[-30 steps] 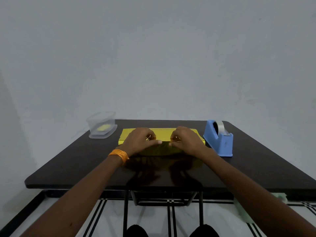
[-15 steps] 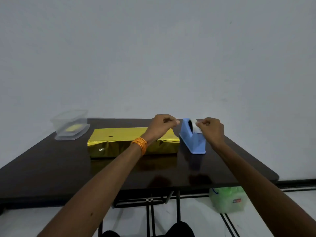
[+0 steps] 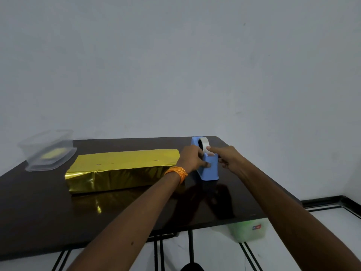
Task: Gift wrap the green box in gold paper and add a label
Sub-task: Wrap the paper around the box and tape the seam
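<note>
The box wrapped in gold paper [image 3: 121,169] lies lengthwise on the dark table [image 3: 39,212], left of centre, and no hand touches it. Just right of it stands a blue tape dispenser [image 3: 210,171] with a clear tape roll [image 3: 204,144]. My left hand [image 3: 192,159], an orange band at its wrist, grips the dispenser's left side. My right hand [image 3: 224,156] reaches in from the right. Its thumb lies on the tape end at the cutter, and its fingers curl beside the dispenser.
A clear plastic container [image 3: 48,151] with something yellow inside sits at the table's back left corner. A pale green plastic tub [image 3: 247,230] stands on the floor under the table's right edge. A bare wall rises behind the table.
Both hands left the gold-wrapped box and went right to the dispenser. The left hand now grips its body, and the right hand has come down onto the tape at the cutter. The view turned right.
</note>
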`<action>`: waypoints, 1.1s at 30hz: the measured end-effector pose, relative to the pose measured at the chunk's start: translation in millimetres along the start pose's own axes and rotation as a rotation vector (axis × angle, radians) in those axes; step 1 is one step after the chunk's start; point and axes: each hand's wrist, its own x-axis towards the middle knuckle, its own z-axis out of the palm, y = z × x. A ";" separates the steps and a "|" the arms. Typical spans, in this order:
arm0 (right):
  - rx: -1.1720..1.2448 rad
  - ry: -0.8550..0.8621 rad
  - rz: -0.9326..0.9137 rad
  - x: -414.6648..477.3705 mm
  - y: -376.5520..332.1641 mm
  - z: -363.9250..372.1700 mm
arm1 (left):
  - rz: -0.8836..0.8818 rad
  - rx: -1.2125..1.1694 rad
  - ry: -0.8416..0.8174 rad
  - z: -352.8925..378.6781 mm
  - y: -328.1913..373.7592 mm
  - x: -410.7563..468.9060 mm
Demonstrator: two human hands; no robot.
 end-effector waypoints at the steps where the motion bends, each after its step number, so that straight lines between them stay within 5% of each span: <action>1: 0.012 0.002 0.013 2.5 -0.8 1.4 | 0.003 0.004 0.001 1.2 -1.0 1.1; 11: -0.169 0.212 -0.143 0.7 -23.2 13.5 | -0.018 -0.008 0.008 1.1 3.7 -1.3; 17: 0.119 0.185 -0.103 -28.5 -5.7 10.2 | -0.046 -0.006 0.028 1.0 5.9 -3.0; 25: 0.158 0.200 -0.091 -29.1 27.8 18.2 | -0.042 -0.038 0.040 4.5 2.7 -2.6; 33: -0.038 0.261 -0.258 -35.5 38.8 15.3 | -0.041 -0.057 0.039 7.1 0.0 0.3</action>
